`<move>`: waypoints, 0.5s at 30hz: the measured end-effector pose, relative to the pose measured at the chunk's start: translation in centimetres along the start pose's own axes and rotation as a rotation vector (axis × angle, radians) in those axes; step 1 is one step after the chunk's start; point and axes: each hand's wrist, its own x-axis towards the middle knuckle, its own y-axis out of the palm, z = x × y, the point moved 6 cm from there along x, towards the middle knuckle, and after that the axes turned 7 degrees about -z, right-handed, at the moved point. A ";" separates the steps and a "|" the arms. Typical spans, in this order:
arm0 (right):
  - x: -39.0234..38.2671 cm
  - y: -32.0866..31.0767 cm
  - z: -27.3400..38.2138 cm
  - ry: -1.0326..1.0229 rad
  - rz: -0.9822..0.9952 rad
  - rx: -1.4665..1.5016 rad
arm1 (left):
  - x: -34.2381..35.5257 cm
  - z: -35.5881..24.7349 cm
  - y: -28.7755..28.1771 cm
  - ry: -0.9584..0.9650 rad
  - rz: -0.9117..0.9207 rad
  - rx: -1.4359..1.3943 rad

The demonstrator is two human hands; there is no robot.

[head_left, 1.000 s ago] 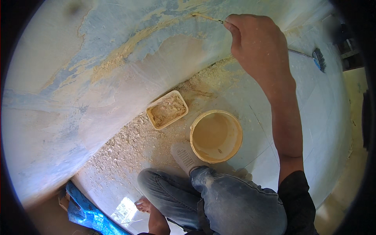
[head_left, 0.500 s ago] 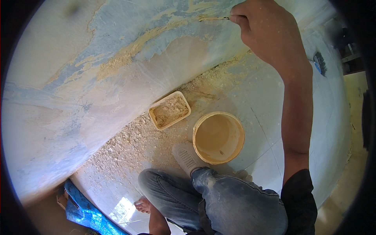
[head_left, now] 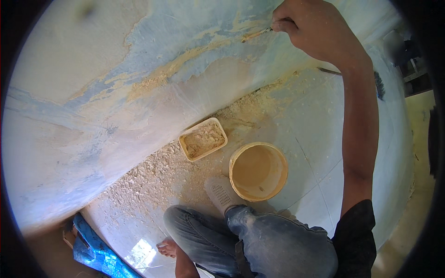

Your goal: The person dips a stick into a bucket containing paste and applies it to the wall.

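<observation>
My right hand (head_left: 303, 21) is closed round a slim, yellowish-smeared putty knife (head_left: 256, 35), seen nearly edge-on. Its end points left, at or close to the wall; I cannot tell whether it touches. Across the wall (head_left: 139, 111) runs a streak of yellowish putty (head_left: 174, 69) over blue-grey worn paint. At the lower left, beside my bent knee, my left hand (head_left: 168, 248) hangs low near the floor with its fingers apart and nothing seen in it.
Between the wall and a round bucket (head_left: 283, 180) of cloudy liquid stands a rectangular tub (head_left: 222, 143) of crumbly tan material. Flakes (head_left: 148, 178) litter the tiles along the wall. A perforated shoe (head_left: 219, 192) is beside the bucket. A brush (head_left: 379, 85) lies far right, blue sheeting (head_left: 99, 255) lower left.
The putty knife has tilted, its left end now lower in the picture. My right forearm has shifted slightly right, and the whole view has moved a little.
</observation>
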 end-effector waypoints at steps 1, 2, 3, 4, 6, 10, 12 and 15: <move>0.0 -0.1 0.1 -0.031 -0.024 -0.025 | 0.2 0.4 0.5 -0.070 0.033 -0.046; 0.2 -0.1 0.1 -0.031 -0.027 -0.027 | 0.2 0.4 0.8 -0.071 0.036 -0.049; 0.3 -0.1 0.2 -0.034 -0.014 -0.018 | 0.3 0.7 0.9 -0.082 0.036 -0.049; 0.4 -0.1 0.2 -0.036 0.002 -0.010 | 0.2 0.8 0.9 -0.091 0.038 -0.047; 0.4 -0.2 0.3 -0.044 0.004 -0.047 | 0.2 0.8 1.0 -0.076 0.052 -0.034; 0.7 -0.6 0.6 -0.075 -0.025 -0.071 | 0.1 0.5 0.8 -0.013 0.081 -0.027; 0.5 -1.6 1.5 -0.096 -0.054 -0.086 | -0.5 0.1 0.1 -0.026 0.102 -0.022; 0.7 -1.5 1.4 -0.117 -0.080 -0.123 | -0.9 -0.2 -0.6 -0.040 0.120 -0.019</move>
